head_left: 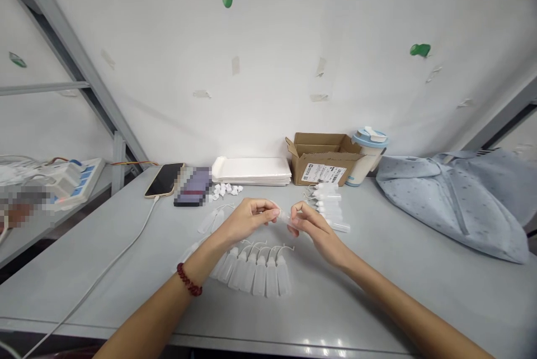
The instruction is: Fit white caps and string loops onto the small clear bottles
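Observation:
Both hands meet above the middle of the grey table (377, 292). My left hand (247, 218) and my right hand (308, 225) pinch the two ends of one small clear plastic bottle (283, 217) between them. Below the hands lies a row of several translucent squeeze bottles (255, 272) with tethered caps. More of these bottles (329, 205) lie in a stack just beyond my right hand. A few loose white caps (225, 189) sit behind my left hand. A red bead bracelet (188, 280) circles my left wrist.
At the back stand a stack of white bags (251, 170), an open cardboard box (321, 163) and a blue-lidded cup (366, 155). A phone (164, 179) with a white cable lies at back left. Blue cloth (457, 197) covers the right side.

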A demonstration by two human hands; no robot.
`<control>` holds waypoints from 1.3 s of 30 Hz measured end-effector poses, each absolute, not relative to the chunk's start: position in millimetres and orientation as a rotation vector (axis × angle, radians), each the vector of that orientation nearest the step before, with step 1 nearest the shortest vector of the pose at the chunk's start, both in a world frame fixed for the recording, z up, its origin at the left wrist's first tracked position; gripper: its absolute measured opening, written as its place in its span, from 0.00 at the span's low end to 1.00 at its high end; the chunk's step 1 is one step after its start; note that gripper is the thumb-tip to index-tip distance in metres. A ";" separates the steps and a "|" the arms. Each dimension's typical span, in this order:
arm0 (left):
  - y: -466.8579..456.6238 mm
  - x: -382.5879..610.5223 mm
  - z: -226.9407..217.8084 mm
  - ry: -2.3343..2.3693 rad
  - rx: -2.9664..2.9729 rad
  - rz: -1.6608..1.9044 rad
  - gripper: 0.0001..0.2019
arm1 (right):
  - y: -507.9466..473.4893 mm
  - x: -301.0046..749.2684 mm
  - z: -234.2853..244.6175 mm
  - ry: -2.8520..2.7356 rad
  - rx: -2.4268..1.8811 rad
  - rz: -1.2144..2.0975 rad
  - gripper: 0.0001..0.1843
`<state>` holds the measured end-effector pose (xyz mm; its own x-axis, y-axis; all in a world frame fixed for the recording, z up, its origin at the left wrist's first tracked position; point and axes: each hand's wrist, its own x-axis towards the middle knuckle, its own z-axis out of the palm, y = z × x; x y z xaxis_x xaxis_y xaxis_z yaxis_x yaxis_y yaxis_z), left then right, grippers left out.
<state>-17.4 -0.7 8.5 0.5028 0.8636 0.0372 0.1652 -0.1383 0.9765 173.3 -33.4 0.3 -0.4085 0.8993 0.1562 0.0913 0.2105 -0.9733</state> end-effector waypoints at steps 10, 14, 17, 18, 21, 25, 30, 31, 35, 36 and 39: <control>-1.2 -15.1 11.7 0.920 1.622 0.755 0.10 | -28.0 171.5 -5.5 -1.310 -0.894 1.655 0.05; -0.7 -14.9 9.2 0.934 1.618 0.784 0.10 | -26.7 171.2 -6.4 -1.213 -0.879 1.718 0.07; -1.7 -14.1 8.4 0.949 1.641 0.790 0.11 | -27.9 171.1 -5.9 -1.201 -0.885 1.713 0.07; -2.2 -13.7 8.6 0.962 1.658 0.780 0.11 | -28.7 170.9 -5.4 -1.223 -0.893 1.695 0.08; -3.4 -12.5 9.4 1.019 1.703 0.738 0.17 | -32.0 169.7 -2.6 -1.359 -0.926 1.581 0.07; -3.1 -12.0 8.5 1.052 1.694 0.699 0.23 | -34.7 167.9 0.6 -1.471 -0.936 1.492 0.07; -0.9 -13.0 6.3 0.954 1.665 0.730 0.15 | -31.2 168.6 -2.8 -1.269 -0.906 1.647 0.09; -0.7 -13.1 6.2 0.939 1.655 0.746 0.13 | -30.1 169.1 -4.1 -1.228 -0.897 1.677 0.10; -0.6 -13.2 6.4 0.947 1.618 0.799 0.11 | -27.7 170.7 -8.0 -1.147 -0.863 1.748 0.10; -0.8 -13.4 6.5 0.946 1.611 0.802 0.11 | -27.6 171.0 -8.2 -1.143 -0.859 1.754 0.10; -1.2 -14.2 7.0 0.899 1.607 0.788 0.11 | -28.5 171.1 -6.9 -1.147 -0.859 1.758 0.10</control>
<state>-14.2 -1.2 7.0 0.4947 0.8682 0.0401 0.1539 -0.1329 0.9791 171.1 -28.5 -6.9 -0.4068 0.9086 -0.0945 -0.2799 -0.2224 -0.9339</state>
